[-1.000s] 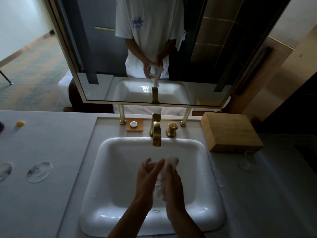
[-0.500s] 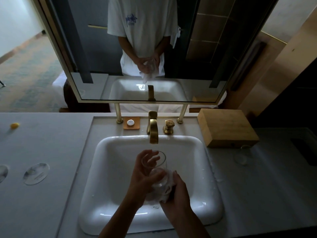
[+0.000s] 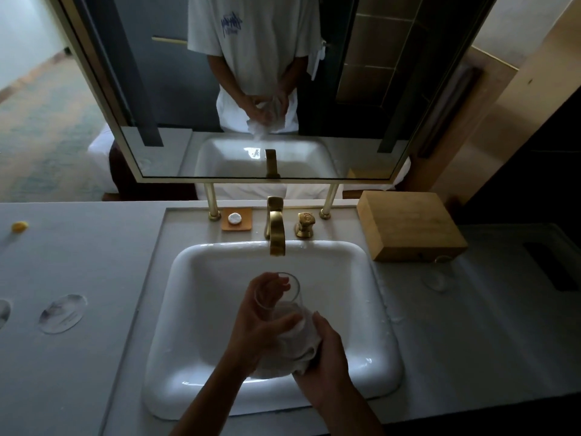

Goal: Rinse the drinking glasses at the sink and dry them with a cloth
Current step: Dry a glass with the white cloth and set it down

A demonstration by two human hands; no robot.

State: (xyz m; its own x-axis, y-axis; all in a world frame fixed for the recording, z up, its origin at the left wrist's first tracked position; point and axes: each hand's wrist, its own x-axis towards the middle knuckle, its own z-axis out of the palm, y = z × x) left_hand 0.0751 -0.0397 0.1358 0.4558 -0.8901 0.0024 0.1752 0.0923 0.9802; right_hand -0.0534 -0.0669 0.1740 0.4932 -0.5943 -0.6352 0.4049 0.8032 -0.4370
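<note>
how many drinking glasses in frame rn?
2. One glass is held over the sink by the left hand, its base wrapped in the cloth that the right hand grips. A second glass stands on the counter beside the wooden box. Mirror reflections not counted.

Over the white sink [image 3: 176,309], my left hand [image 3: 257,322] grips a clear drinking glass [image 3: 278,294], fingers curled round its rim. My right hand [image 3: 327,360] cups a white cloth [image 3: 295,350] against the glass's base. The brass faucet [image 3: 276,228] stands behind the basin, with a soap dish [image 3: 236,219] to its left and a wooden box [image 3: 408,228] to its right. The mirror [image 3: 157,89] reflects my hands and white T-shirt.
</note>
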